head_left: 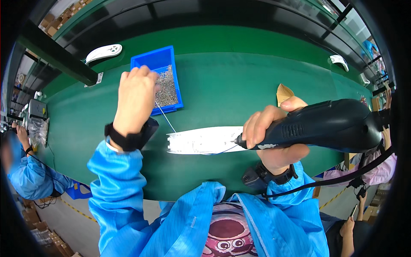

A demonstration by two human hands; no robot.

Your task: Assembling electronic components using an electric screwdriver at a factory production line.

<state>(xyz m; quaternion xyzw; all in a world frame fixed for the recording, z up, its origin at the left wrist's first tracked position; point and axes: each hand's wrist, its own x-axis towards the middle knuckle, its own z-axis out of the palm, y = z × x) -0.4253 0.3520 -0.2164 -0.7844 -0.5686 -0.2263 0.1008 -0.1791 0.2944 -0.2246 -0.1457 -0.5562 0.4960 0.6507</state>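
My right hand [274, 132] is wrapped round a black electric screwdriver [329, 126], which lies nearly level with its tip pointing left. That tip is over the right part of a long white plastic housing [201, 139] on the table; whether it touches is too small to tell. My left hand [139, 88] reaches over the left side of a blue bin [179, 92] of small metal screws [168, 88]. Its fingers are curled together, and whatever they pinch, if anything, is hidden. From the housing's left end a thin pale wire [166, 116] runs up toward the bin.
A torn piece of brown cardboard [284, 93] lies beyond my right hand on the green table [222, 94]. White curved devices [104, 53] stand along the back edge. A dark green post [55, 55] rises at the back left. A black cable [338, 180] hangs at the right. Co-workers sit on both sides.
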